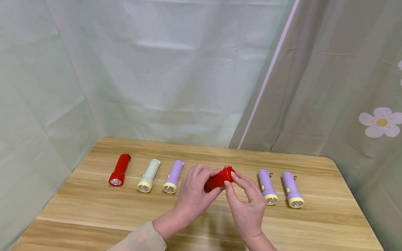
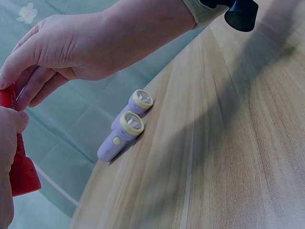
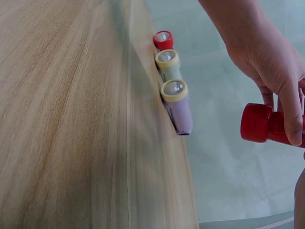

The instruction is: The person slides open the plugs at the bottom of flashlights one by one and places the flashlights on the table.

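Observation:
Both hands hold a red flashlight [image 1: 219, 178] raised above the middle of the table. My left hand [image 1: 192, 190] grips its body, with the thumb along the near side; in the right wrist view the wide red head [image 3: 255, 123] sticks out past those fingers. Thumb and fingertips of my right hand [image 1: 249, 207] pinch the tail end, where small prongs [image 1: 227, 167] show at the top. The left wrist view has the right hand [image 2: 71, 52] reaching over to the flashlight [image 2: 25, 176]. Part of the body is hidden by the fingers.
On the wooden table [image 1: 126, 218], left of the hands, lie another red flashlight [image 1: 119, 170], a pale green one [image 1: 149, 175] and a purple one [image 1: 173, 176]. Two purple flashlights [image 1: 266, 186] [image 1: 292, 190] with prongs out lie to the right. A curtain [image 1: 192, 77] hangs behind.

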A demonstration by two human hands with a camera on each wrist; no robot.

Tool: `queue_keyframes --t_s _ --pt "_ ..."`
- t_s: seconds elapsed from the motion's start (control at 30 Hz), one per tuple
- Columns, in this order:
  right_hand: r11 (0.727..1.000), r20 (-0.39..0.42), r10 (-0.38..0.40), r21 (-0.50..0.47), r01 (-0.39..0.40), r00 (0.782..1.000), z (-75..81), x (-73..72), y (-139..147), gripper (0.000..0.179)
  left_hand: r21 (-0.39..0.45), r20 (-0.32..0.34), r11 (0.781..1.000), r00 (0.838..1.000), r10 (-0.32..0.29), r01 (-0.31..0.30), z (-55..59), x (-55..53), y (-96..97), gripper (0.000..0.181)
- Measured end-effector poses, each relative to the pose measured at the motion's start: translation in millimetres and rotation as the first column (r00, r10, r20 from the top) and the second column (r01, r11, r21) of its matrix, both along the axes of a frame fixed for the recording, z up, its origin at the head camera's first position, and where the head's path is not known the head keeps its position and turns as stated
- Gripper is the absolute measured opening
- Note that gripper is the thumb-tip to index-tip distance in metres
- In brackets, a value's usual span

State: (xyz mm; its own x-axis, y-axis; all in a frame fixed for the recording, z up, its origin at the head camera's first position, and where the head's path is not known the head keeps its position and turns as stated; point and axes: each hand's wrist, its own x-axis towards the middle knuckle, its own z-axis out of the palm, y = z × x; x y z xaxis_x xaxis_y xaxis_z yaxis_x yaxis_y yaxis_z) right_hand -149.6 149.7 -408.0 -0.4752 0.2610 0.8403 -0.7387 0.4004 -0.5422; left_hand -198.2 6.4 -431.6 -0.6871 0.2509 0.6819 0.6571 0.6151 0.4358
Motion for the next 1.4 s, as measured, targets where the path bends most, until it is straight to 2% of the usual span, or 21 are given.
queue_keyframes --t_s 1.4 --pt "1.0 -0.006 -0.017 0.025 0.017 1.0 -2.5 -3.5 -0.4 0.035 -0.008 -0.023 1.0 1.0 -0.008 0.008 -3.4 -3.0 -1.4 0.041"
